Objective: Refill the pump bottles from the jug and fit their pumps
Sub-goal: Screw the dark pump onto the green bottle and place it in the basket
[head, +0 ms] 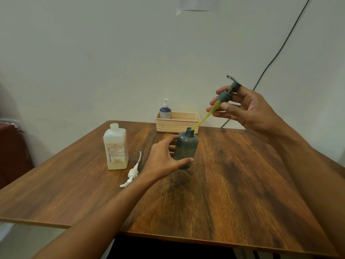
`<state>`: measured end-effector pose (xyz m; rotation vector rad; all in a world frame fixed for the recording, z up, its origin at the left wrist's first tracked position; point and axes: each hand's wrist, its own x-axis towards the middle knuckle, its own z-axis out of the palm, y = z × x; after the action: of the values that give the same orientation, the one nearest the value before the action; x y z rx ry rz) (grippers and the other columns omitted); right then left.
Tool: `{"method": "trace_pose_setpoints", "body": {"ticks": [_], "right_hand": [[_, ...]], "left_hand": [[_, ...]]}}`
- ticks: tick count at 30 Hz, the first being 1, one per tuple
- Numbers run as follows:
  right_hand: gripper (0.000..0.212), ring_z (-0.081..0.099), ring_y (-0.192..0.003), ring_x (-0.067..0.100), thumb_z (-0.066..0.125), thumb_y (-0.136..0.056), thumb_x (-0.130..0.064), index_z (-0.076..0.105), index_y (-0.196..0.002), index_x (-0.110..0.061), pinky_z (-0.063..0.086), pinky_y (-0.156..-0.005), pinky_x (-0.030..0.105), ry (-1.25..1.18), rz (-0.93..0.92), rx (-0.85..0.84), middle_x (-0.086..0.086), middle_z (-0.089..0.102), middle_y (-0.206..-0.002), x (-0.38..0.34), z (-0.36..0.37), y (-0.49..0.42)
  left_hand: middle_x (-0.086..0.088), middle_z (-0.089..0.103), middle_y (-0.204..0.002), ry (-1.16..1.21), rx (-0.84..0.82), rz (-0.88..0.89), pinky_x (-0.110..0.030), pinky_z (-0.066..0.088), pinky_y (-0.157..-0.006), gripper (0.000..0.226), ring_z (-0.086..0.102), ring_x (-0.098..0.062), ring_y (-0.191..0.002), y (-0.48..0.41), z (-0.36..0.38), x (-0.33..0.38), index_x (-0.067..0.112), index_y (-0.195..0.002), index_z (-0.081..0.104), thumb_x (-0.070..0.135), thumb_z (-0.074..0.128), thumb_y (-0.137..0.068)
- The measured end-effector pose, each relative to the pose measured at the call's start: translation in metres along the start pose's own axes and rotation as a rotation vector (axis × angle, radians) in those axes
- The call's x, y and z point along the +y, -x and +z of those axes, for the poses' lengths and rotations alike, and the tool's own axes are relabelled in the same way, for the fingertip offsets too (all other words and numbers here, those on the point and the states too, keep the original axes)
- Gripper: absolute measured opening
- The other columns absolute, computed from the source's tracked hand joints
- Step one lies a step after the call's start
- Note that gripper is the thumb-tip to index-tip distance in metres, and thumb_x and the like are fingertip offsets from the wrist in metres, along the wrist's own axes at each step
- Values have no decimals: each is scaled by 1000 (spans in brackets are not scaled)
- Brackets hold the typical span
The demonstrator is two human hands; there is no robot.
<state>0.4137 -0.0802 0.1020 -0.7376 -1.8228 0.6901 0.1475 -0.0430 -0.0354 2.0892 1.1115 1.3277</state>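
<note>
ok so the whole thing comes down to the angle of that pump. The left hand (164,157) has thumb and fingers wrapped round the grey bottle (186,146), which stands roughly upright on the table (233,184), mouth open. The right hand (248,111) is up and to the right of it, fingertips pinching the grey pump (225,95) at its collar. The yellowish dip tube (202,119) slants down-left with its tip right at the bottle mouth, though I can't tell how far in. So the pump's long axis leans well off the bottle's. I'd say it needs swinging upright over the neck before the collar can seat and screw. The uncapped jug (115,148) and a loose white pump (131,172) sit left of the bottle, untouched
</note>
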Motion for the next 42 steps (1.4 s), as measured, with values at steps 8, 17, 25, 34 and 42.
{"method": "trace_pose_setpoints", "body": {"ticks": [8,17,25,34,42], "right_hand": [[37,73,-119,18,75,-96,-15,67,-132,-19,59,-101,33,170,94,-89,0,76,-126,13,13,-6],[32,70,-113,3,84,-89,-35,77,-120,-39,57,-101,43,415,149,-166,-19,76,-116,26,26,-12],[35,71,-115,9,84,-88,-26,78,-123,-27,52,-109,48,385,152,-200,-10,79,-117,30,30,-12],[33,71,-111,4,85,-87,-31,79,-120,-27,53,-101,31,361,174,-238,-13,79,-115,37,31,-15],[34,74,-107,9,90,-80,-34,81,-111,-24,58,-95,28,337,190,-235,-10,81,-109,42,32,-16]], "left_hand": [[9,64,-134,5,-8,7,-8,54,-75,83,64,-2,-100,1,2,5,29,-143,52,47,90,-72],[13,64,-134,-18,-28,28,-6,53,-75,82,64,2,-101,2,0,1,34,-143,53,50,89,-71],[12,65,-130,-17,-27,46,-8,54,-75,81,64,3,-101,4,3,3,34,-142,53,55,87,-71],[10,65,-130,-9,-25,55,-11,56,-75,80,64,0,-99,6,4,6,29,-142,54,51,88,-73],[21,62,-122,-17,-33,68,-8,54,-76,79,63,7,-100,9,2,4,37,-139,53,57,87,-70]]}}
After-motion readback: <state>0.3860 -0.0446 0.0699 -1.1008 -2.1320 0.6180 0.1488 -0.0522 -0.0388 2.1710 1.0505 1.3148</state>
